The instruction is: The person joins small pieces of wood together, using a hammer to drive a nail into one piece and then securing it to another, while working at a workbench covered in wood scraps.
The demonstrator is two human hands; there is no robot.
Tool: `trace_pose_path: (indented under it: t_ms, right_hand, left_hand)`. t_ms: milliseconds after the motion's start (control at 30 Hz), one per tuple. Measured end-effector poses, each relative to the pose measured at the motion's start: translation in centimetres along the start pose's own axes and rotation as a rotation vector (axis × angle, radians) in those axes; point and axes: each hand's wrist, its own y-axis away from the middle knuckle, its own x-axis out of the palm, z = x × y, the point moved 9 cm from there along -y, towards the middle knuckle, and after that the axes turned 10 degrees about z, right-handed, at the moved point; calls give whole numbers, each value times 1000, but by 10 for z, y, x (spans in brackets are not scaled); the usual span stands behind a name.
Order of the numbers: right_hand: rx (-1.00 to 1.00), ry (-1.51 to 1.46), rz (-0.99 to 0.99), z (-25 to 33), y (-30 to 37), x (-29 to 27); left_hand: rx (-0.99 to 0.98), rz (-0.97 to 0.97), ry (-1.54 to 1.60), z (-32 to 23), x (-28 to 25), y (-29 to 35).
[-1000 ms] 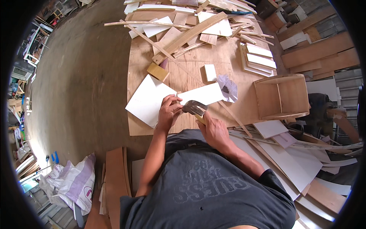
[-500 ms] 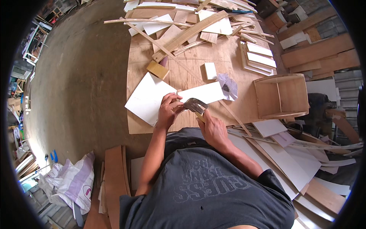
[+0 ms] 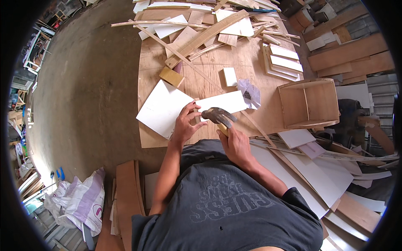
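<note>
My right hand [image 3: 238, 144] is wrapped round the wooden handle of a claw hammer [image 3: 218, 116]. Its dark metal head hangs over the near left part of a narrow white board [image 3: 224, 101]. At that board's left end, my left hand [image 3: 184, 122] grips the edge, fingers bent on the far side and thumb stretched along the near side. A short pale wooden strip [image 3: 197, 101] shows at the same end, partly hidden by the fingers. Left of it a square white panel [image 3: 164, 104] lies flat on the wooden worktable [image 3: 205, 69]. Any nail under the hammer is too small to make out.
Beyond the hands lie a yellowish block [image 3: 171, 77], a small white block [image 3: 230, 77] and a plastic wrapper with small dark pieces [image 3: 250, 94]. An open wooden box [image 3: 309, 103] stands at right. Scrap wood [image 3: 209, 35] heaps the far end; white boards [image 3: 284, 62] are stacked nearby.
The hammer head has turned, with its claw now swung toward the right. My left thumb has moved away from the fingers. The boards have hardly moved.
</note>
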Motion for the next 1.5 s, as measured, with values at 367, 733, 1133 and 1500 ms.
trace_pose_path:
  t_ms: [367,733,1133,1500]
  right_hand:
    - [-2,-41,65,-1,-10,6]
    - [151,-133,126,-58,-32,55]
    - [-112,-212,39,-68,-81,57]
    - [-260,-137,344,-67,-125,87]
  left_hand:
    - [31,-42,-75,31,-8,19]
    - [-107,-97,-24,59,-3,50]
    - [8,-81,-55,20,-1,25]
    - [-58,-91,-101,22,3,28]
